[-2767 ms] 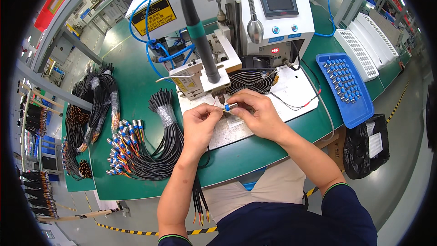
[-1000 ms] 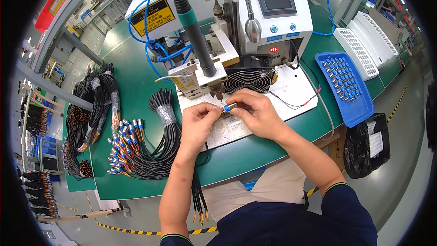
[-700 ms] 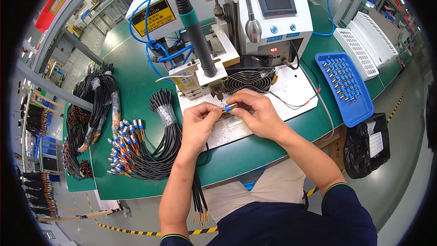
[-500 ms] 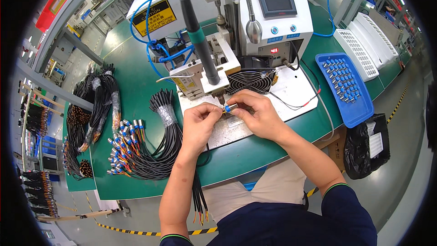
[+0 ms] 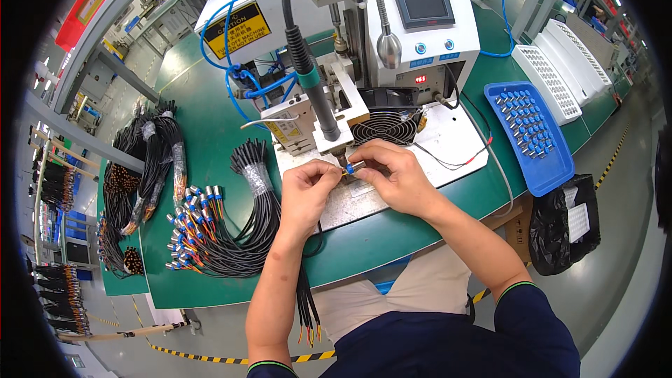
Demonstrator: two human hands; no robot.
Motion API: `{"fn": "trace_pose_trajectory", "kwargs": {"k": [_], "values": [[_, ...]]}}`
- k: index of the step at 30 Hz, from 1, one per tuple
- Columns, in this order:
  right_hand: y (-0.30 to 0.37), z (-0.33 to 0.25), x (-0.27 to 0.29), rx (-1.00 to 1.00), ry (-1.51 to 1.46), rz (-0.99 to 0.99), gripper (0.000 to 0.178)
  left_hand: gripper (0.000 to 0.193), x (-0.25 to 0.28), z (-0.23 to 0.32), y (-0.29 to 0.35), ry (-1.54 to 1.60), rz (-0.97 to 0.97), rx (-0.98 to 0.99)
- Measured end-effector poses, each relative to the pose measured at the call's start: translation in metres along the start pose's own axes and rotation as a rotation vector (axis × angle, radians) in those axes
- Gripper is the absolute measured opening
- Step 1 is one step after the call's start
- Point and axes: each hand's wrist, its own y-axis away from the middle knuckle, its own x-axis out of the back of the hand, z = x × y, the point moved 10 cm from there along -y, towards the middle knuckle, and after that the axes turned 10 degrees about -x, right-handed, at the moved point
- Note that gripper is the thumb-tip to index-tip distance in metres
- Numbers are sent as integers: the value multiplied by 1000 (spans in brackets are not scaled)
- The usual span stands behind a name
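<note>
My left hand (image 5: 308, 192) is closed in a pinch on the end of a black cable (image 5: 303, 294), whose other end hangs past the table edge with bare coloured wires showing. Between the fingertips of my right hand (image 5: 397, 178) is a small round metal connector (image 5: 357, 166) with a blue insert, lying sideways and facing the left hand. Right above the place where both hands meet is the tip of a machine-mounted soldering iron (image 5: 318, 101). Whether the tip touches the connector is too small to tell.
Bundled black cables with blue-ended connectors (image 5: 192, 227) lie left on the green table (image 5: 378, 248); more cable bundles (image 5: 143, 161) sit beyond. A fan (image 5: 385, 127) stands behind my hands. On the right are a blue tray (image 5: 542, 175) of connectors, white racks (image 5: 546, 80) and a black-bagged bin (image 5: 560, 231).
The soldering iron has come down a little toward the connector. Both hands stay in nearly the same place, with the same grips.
</note>
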Motion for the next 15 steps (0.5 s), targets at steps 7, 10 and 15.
{"fn": "trace_pose_trajectory", "kwargs": {"k": [7, 10, 15], "values": [[0, 0, 0, -10, 9, -4, 24, 11, 0, 0, 0, -1, 2, 4], [0, 0, 0, 2, 14, 0, 24, 11, 1, 0, 0, -8, 2, 6], [0, 2, 0, -9, 13, -8, 24, 12, 1, -2, 0, -11, 1, 2]]}}
